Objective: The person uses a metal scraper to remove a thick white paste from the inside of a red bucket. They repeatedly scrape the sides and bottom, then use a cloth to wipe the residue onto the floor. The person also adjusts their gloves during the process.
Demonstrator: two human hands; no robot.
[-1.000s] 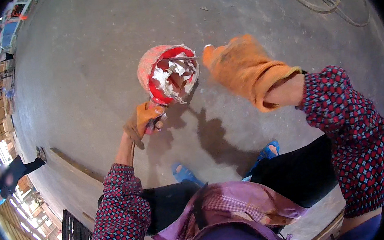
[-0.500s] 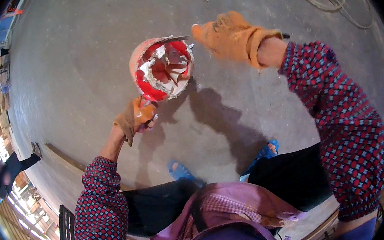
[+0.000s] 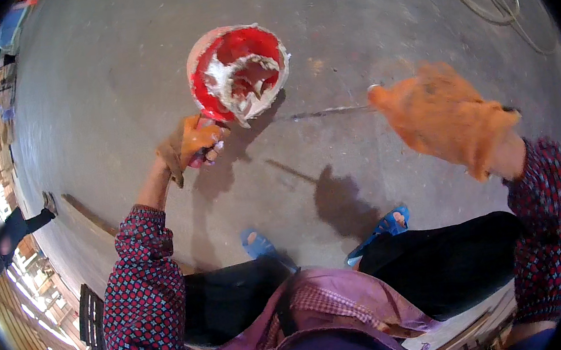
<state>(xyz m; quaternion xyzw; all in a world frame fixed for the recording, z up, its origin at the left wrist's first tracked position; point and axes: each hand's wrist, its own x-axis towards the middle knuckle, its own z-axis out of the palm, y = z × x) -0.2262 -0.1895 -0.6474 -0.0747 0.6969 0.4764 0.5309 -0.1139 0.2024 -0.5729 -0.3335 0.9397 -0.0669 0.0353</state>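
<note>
Head view shows the grey concrete floor (image 3: 362,39) filling most of what lies below you, with your dark trousers and blue sandals (image 3: 383,226) at the bottom. Your right hand (image 3: 447,118), in an orange glove, hangs out over the floor to the right, blurred, fingers spread and its grip released, holding nothing. Up and to the left sits the red scoop (image 3: 237,71), raised above the floor, its bowl facing you and caked with white plaster along rim and inside. Your left hand (image 3: 193,143), also gloved in orange, has its grip clenched on the scoop's handle just below the bowl. A loop of cable (image 3: 486,0) lies at the upper right.
</note>
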